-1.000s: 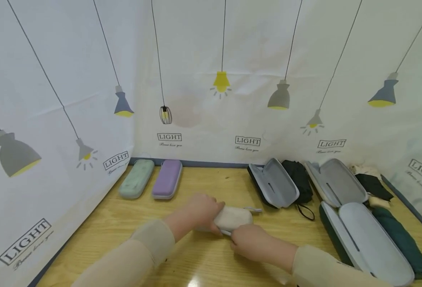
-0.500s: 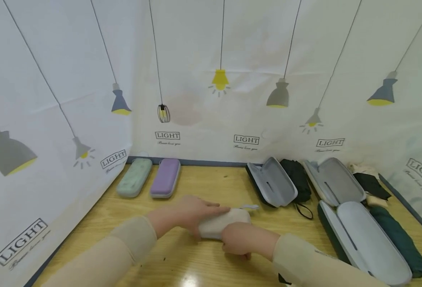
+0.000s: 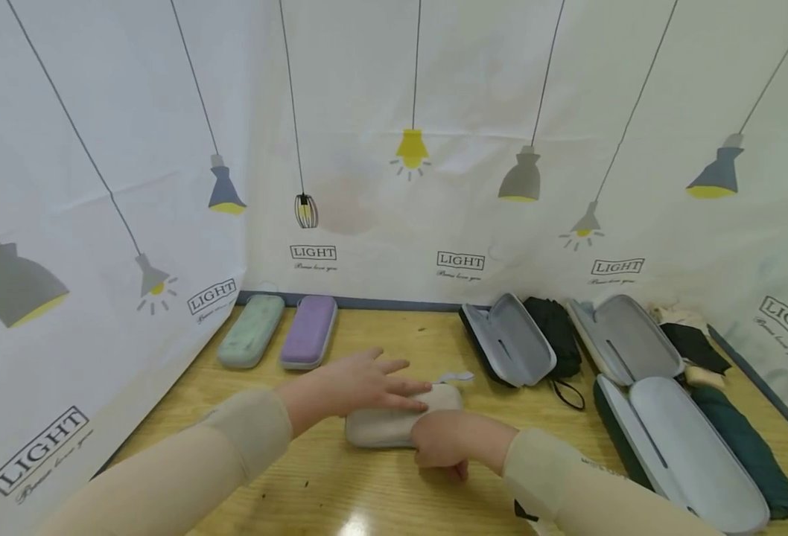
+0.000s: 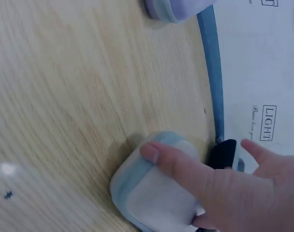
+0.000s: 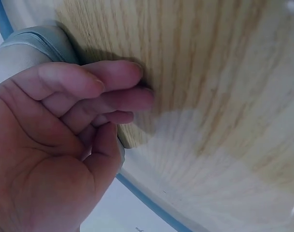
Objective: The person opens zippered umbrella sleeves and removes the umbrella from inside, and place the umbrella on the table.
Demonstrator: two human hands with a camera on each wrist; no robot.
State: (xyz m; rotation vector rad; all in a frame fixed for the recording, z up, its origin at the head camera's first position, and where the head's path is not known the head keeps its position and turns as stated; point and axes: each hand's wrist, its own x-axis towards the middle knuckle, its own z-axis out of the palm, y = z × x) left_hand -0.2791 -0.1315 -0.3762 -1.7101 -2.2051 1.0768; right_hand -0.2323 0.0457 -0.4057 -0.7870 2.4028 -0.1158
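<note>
As we look across the glossy, wood-grained table [image 3: 307,495] in the head view, we see a cream case [image 3: 382,429], a round-cornered block with a matte skin, lying at the near middle with its lid down. We find the left hand [image 3: 347,383] to its left, fingers spread and nearly straight over its top, gripping nothing; the right hand [image 3: 454,439] is curled at its near right side. A pale flat strip [image 3: 456,377] lies just beyond the case. At the far left we notice two smooth oblong cases, one mint green [image 3: 251,333], one purple [image 3: 309,333]. To the right we make out an opened black case [image 3: 518,342] with a grey lining, beside a crumpled black fabric bundle [image 3: 555,335]. From the left wrist, we see that hand's thumb resting on the pale blue-grey band round the case's rounded edge. From the right wrist, we see the fingers loosely bent and the thumb folded in to meet them, the case behind; we cannot tell whether anything is pinched there.
</note>
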